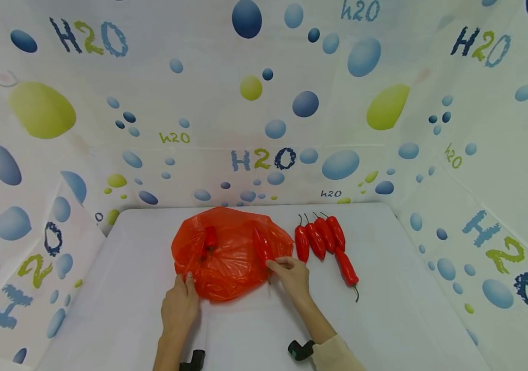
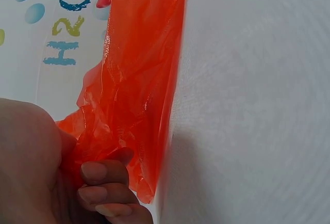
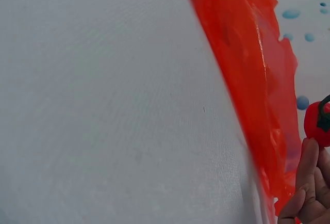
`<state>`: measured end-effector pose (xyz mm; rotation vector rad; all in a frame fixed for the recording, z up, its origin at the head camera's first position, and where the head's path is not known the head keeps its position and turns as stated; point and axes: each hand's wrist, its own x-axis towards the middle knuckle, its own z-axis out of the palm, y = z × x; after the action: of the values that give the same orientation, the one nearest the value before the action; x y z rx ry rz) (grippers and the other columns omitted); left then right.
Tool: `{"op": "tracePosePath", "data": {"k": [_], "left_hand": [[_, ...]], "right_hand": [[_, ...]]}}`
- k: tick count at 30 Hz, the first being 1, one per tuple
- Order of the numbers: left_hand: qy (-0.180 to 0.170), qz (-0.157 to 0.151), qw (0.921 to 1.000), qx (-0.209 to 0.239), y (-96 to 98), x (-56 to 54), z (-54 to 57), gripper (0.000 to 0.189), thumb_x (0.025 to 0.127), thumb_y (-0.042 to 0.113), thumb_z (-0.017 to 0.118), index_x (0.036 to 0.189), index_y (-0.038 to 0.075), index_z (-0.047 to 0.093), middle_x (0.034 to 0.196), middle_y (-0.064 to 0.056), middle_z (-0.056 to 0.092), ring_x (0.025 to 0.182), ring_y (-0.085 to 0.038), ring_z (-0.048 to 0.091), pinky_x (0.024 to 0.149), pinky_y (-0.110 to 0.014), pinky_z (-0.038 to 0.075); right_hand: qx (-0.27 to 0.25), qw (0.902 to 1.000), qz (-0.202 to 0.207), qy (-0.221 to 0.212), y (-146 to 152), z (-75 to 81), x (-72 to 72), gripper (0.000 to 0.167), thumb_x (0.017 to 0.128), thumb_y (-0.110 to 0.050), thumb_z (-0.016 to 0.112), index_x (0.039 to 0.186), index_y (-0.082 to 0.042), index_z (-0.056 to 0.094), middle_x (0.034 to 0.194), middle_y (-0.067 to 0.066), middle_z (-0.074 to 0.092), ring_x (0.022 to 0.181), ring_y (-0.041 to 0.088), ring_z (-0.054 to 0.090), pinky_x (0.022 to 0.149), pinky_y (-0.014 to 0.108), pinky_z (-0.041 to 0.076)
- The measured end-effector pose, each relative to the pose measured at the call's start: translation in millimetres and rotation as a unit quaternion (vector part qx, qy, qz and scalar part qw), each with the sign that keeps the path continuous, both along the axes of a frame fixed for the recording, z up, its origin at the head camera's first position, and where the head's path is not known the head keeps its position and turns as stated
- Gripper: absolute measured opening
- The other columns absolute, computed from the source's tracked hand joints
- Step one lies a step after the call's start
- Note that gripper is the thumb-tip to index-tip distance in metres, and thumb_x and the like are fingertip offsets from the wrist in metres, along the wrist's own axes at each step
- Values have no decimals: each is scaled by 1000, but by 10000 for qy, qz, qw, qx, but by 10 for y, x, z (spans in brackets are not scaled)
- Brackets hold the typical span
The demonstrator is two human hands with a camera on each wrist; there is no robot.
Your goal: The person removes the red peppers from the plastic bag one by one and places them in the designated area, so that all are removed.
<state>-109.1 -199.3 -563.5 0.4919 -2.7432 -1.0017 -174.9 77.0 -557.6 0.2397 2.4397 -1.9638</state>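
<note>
A crumpled red plastic bag [image 1: 231, 278] lies on the white table. My left hand [image 1: 179, 306] grips its near left edge, with the film bunched between thumb and curled fingers [image 2: 105, 172] in the left wrist view. My right hand [image 1: 294, 278] pinches a glossy red chili pepper [image 1: 261, 245] near its stem end, over the right side of the bag. In the right wrist view, that pepper's [image 3: 314, 123] green stem end shows above my fingertips [image 3: 309, 149]. Another red pepper [image 1: 210, 238] shows at the bag's left part.
Several red chili peppers lie right of the bag: a slanted row [image 1: 316, 239] with stems pointing away, and one pepper [image 1: 347, 268] in front with its stem toward me. White cloth walls [image 1: 213, 103] with blue and green dots enclose the table [image 1: 398, 309] at back and sides.
</note>
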Motion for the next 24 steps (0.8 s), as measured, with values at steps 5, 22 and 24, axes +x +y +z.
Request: {"op": "tracePosePath", "data": {"k": [5,22,24], "left_hand": [[-126,11,9999,66,1,1,-4,40,113,36,35,99,2,49,64,-9,43,56,-26,48,51,-36,40],[3,24,10000,40,10,-3,-11,39,113,34,36,96,2,49,63,-11,47,56,-30,52,50,-39,39],[25,43,10000,-9,5,-8,-17,39,113,34,36,96,2,49,63,-12,47,57,-32,54,52,-40,39]], "right_hand": [[-128,9999,-25,10,25,17,27,35,88,-40,84,100,-8,78,86,3,76,80,18,68,70,31,55],[-121,9996,-166,218,168,46,69,29,91,-34,82,101,-6,79,84,4,77,80,20,72,72,29,56],[-94,9995,-195,243,189,35,75,30,91,-34,82,100,-6,79,83,4,76,80,21,72,72,30,56]]}}
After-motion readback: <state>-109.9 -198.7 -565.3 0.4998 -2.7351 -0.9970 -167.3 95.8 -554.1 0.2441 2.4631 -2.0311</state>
